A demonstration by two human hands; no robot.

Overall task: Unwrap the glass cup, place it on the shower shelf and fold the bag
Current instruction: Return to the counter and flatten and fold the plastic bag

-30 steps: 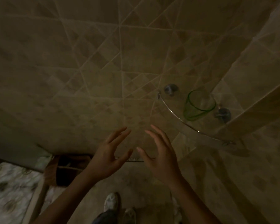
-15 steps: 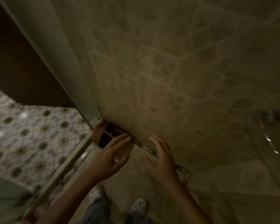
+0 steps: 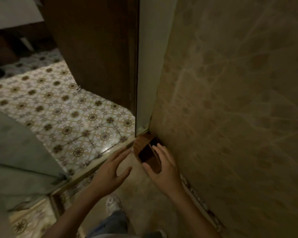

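1. Head view: we see the left hand (image 3: 110,172) and the right hand (image 3: 163,166) both spread wide, fingers loose, gripping nothing.
2. A brown paper bag (image 3: 147,152) stands on the floor against the tiled wall (image 3: 230,100), at the door frame's (image 3: 145,66) foot; the right hand hides its near edge.
3. Glass cup and shelf are out of frame.
4. Dim, blurred; we can't read the bag's inside.

Both forearms reach forward and down, bare; left hand (image 3: 110,170) spread, fingers extended, thumb out, holding nothing; right hand (image 3: 163,167) likewise empty, fingers loosely fanned, palms turned toward each other.
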